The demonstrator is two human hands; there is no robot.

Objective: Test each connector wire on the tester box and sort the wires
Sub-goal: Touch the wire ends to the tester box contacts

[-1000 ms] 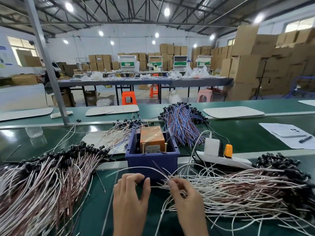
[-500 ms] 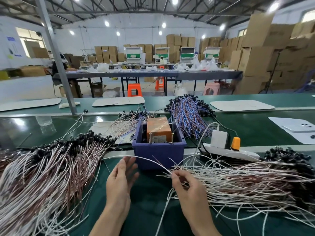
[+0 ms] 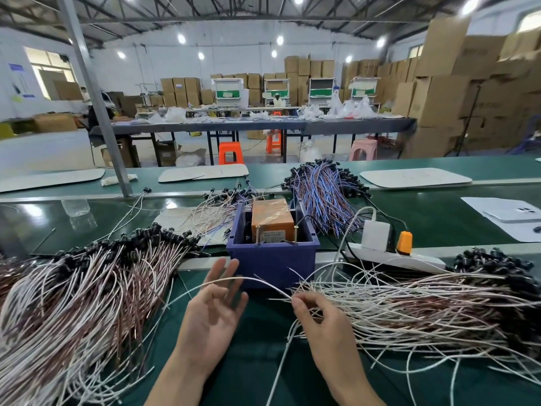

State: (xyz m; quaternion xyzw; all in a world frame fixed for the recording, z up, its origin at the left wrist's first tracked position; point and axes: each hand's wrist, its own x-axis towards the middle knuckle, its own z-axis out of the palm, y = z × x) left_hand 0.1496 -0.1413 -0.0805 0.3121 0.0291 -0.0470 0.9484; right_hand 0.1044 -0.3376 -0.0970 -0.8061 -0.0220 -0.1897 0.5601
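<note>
An orange tester box (image 3: 272,219) sits inside a blue bin (image 3: 272,260) at the middle of the green bench. My left hand (image 3: 215,309) hovers in front of the bin, palm turned up, fingers spread and holding nothing. My right hand (image 3: 319,320) pinches white wires at the left edge of the right wire pile (image 3: 424,306). One white wire (image 3: 234,280) arcs from that pinch leftward across my left fingers. A big pile of white and brown wires with black connectors (image 3: 87,282) lies on the left.
A bundle of blue and red wires (image 3: 325,197) lies behind the bin. A white power strip (image 3: 395,256) with a white adapter and an orange plug sits right of the bin. Papers and a phone (image 3: 515,213) lie at far right. A metal post (image 3: 96,98) rises at back left.
My left hand has turned from palm down by the bin to palm up with fingers spread. My right hand stays at the right pile. The view has tilted down slightly.
</note>
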